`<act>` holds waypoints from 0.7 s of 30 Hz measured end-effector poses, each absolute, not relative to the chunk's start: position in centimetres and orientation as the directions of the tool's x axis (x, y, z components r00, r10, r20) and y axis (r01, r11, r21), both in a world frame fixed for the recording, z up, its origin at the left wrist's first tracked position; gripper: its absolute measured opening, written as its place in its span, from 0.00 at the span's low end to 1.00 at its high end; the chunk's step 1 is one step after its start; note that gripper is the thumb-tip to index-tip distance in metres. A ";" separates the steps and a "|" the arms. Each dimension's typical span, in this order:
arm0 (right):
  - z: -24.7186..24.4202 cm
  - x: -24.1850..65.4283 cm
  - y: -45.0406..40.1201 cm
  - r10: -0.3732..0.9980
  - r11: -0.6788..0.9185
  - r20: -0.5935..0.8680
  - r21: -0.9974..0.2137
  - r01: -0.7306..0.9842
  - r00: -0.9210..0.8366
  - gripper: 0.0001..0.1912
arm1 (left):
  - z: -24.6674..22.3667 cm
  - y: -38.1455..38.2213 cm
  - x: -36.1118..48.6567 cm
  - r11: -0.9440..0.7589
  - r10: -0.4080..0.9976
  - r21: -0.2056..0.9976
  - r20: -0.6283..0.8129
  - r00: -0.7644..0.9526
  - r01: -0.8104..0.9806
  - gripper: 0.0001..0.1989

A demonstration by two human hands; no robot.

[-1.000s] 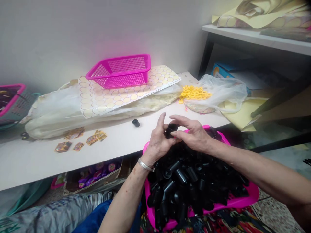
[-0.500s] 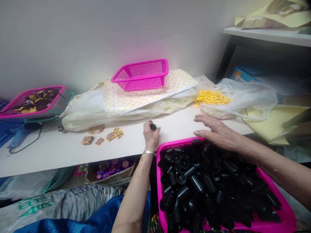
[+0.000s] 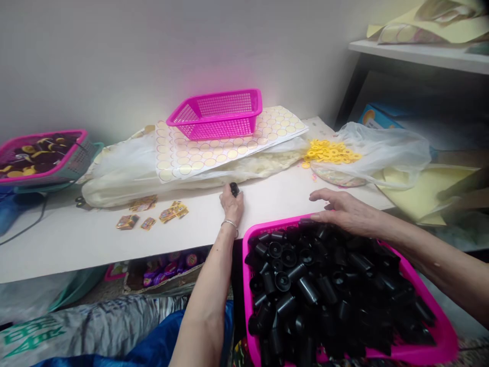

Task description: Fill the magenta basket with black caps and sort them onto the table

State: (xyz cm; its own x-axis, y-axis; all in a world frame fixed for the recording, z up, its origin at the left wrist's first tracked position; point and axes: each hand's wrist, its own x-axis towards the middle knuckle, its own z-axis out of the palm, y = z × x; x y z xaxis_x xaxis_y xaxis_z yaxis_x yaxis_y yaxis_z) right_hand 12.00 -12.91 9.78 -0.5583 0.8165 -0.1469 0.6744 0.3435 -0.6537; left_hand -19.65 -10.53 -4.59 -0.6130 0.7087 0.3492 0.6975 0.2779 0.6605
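L hand [image 3: 231,208] reaches fwd over the white table [image 3: 278,196], fingers curled round a small blk pc [image 3: 234,190]. R hand [image 3: 342,211] is abt half open, nothing gripped afaict, over the far rim of the pink basket [image 3: 247,290] w/ blk parts [image 3: 307,290] piled in.

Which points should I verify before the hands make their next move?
1. Left bare hand, fingers around a small black plastic piece: ok.
2. Only one piece there: cannot tell, fingers cover part.
3. Right bare hand, open at the far rim of the pink rectangular plastic basket: ok.
4. Black cylindrical plastic parts heaped in this basket: ok.
5. Small yellow plastic rings kept apart from them: ok.
6. Small orange printed pieces in one pile: not ok, separate groups.
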 end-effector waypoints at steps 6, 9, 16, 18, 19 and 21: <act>9.6 12.5 -12.9 0.807 0.397 -0.146 -0.582 0.710 -0.571 0.23 | -4.2 -7.5 -21.5 0.346 0.677 0.648 0.328 -0.659 0.678 0.17; 8.8 12.3 -12.6 0.768 0.520 -0.100 -0.478 0.708 -0.632 0.16 | -4.0 -6.9 -21.6 0.354 0.674 0.641 0.330 -0.661 0.681 0.25; 8.5 9.0 -12.9 0.660 0.710 -0.268 -0.082 0.699 -0.702 0.11 | -4.0 -6.0 -21.4 0.321 0.656 0.578 0.436 -0.616 0.751 0.15; 8.9 8.1 -13.2 0.648 0.725 -0.325 -0.012 0.688 -0.689 0.11 | -4.2 -5.8 -21.6 0.320 0.660 0.578 0.432 -0.615 0.750 0.11; 9.1 7.7 -13.3 0.645 0.731 -0.339 0.012 0.682 -0.685 0.12 | -4.2 -5.9 -21.8 0.322 0.659 0.580 0.430 -0.617 0.748 0.10; 9.2 7.5 -13.3 0.635 0.738 -0.357 0.017 0.675 -0.685 0.13 | -4.4 -6.3 -22.3 0.336 0.652 0.586 0.421 -0.631 0.737 0.09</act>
